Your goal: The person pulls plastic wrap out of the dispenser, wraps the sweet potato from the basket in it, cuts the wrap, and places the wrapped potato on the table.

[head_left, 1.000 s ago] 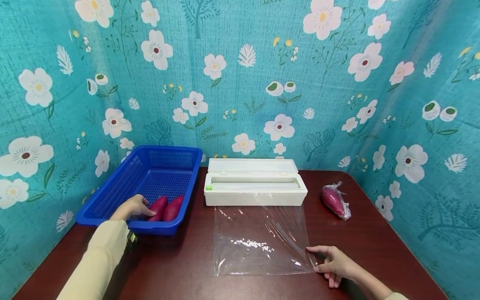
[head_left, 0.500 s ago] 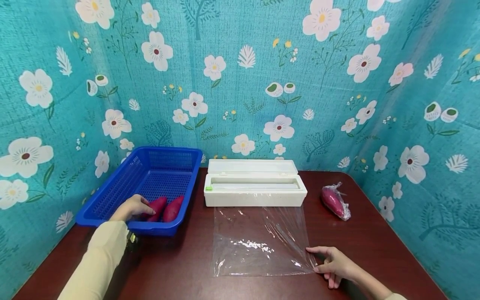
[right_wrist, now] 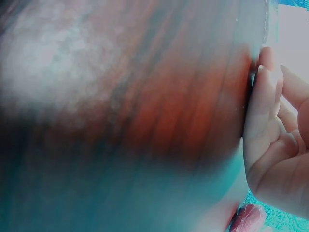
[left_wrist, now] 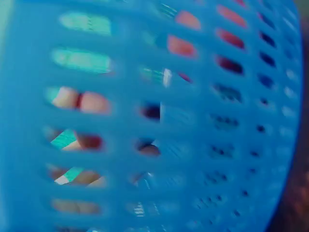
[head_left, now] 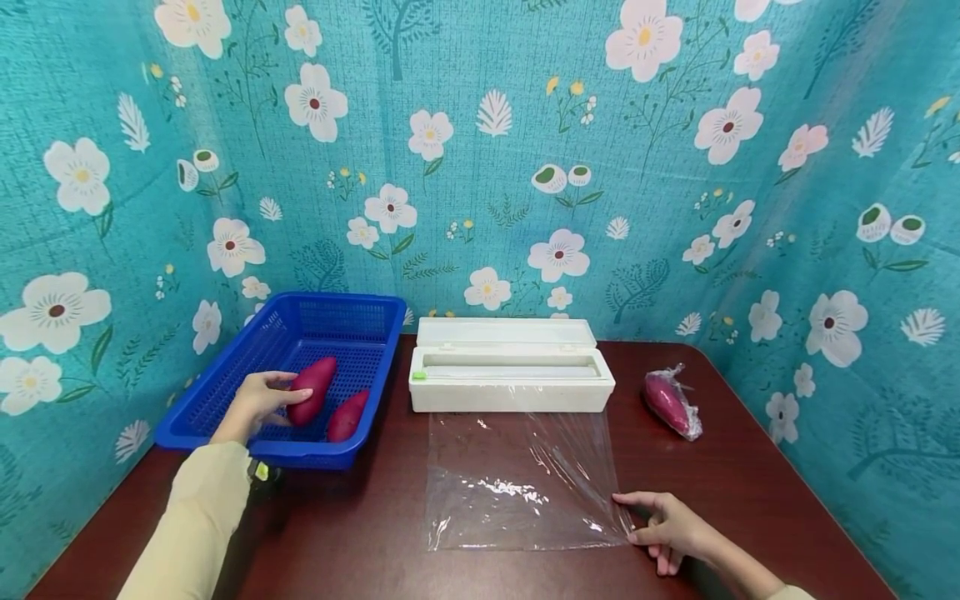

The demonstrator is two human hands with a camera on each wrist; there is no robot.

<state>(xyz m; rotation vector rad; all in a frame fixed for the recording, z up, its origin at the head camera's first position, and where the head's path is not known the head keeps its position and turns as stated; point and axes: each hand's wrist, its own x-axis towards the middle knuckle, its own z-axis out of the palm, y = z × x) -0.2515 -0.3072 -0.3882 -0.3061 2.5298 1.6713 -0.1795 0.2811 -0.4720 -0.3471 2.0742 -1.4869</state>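
My left hand (head_left: 258,404) grips a red-skinned sweet potato (head_left: 313,392) between thumb and fingers, tilted up inside the blue plastic basket (head_left: 396,350). A second sweet potato (head_left: 347,417) lies beside it against the basket's right wall. In the left wrist view the slotted basket wall (left_wrist: 130,92) hides most of that hand. My right hand (head_left: 673,529) pinches the near right corner of a sheet of cling film (head_left: 517,492) on the table. The film runs back to the white cling film dispenser (head_left: 510,397), whose lid is up.
A film-wrapped sweet potato (head_left: 667,402) lies at the right of the dark red table (head_left: 360,533). Floral teal cloth (head_left: 480,167) hangs behind and on both sides. The basket stands at the table's left, its near rim below the left hand.
My left hand has lifted one sweet potato from the basket's floor and tilted it upward, apart from the other. The right hand and the film have stayed in place.
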